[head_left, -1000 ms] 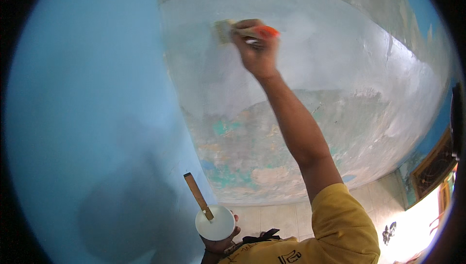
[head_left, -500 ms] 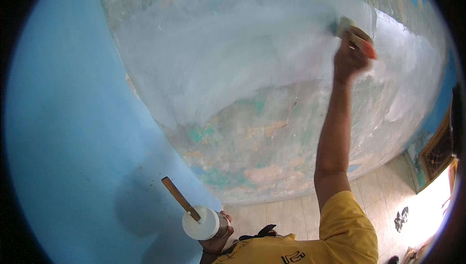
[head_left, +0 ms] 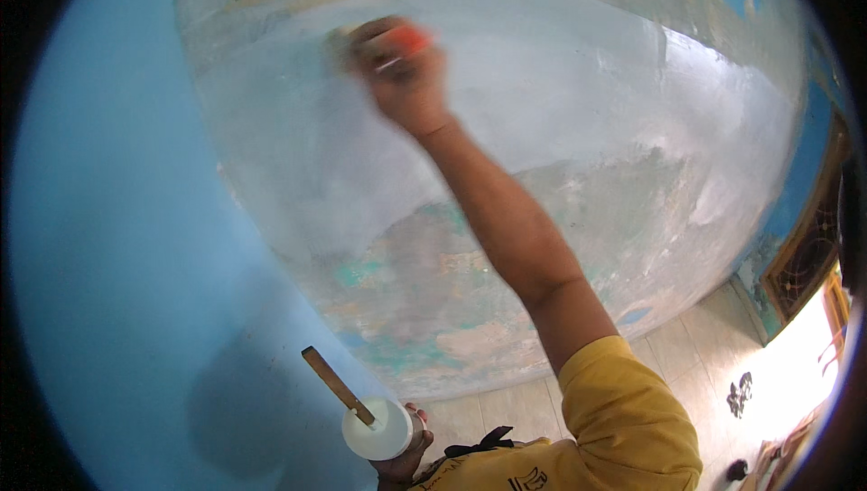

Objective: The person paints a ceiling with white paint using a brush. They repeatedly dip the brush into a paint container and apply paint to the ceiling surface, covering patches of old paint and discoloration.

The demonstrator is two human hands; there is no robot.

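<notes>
My right hand (head_left: 408, 89), blurred by motion, reaches up to the upper left of the patchy wall (head_left: 578, 102). It is closed around a paintbrush with a red-orange handle (head_left: 408, 41); the brush head is smeared and lies against or close to the wall. Low down, my left hand (head_left: 402, 467) grips a small white tub (head_left: 350, 448) from its side and below. White paint-like liquid (head_left: 386, 437) fills the tub, and a flat wooden stick (head_left: 336, 384) stands slanted in it. A broad greyish-white coat covers the middle of the wall.
A smooth blue wall (head_left: 117, 220) meets the patchy one at a corner on the left. Below, bare patches show green and tan. Pale floor tiles (head_left: 668, 351) run along the wall's foot. At the right are a brown-framed grille (head_left: 808, 238), bright light and a dark object (head_left: 740, 395).
My right hand has swept the paintbrush leftward across the wall, from the upper right to the upper left. My left hand keeps its grip on the tub, almost in the same spot.
</notes>
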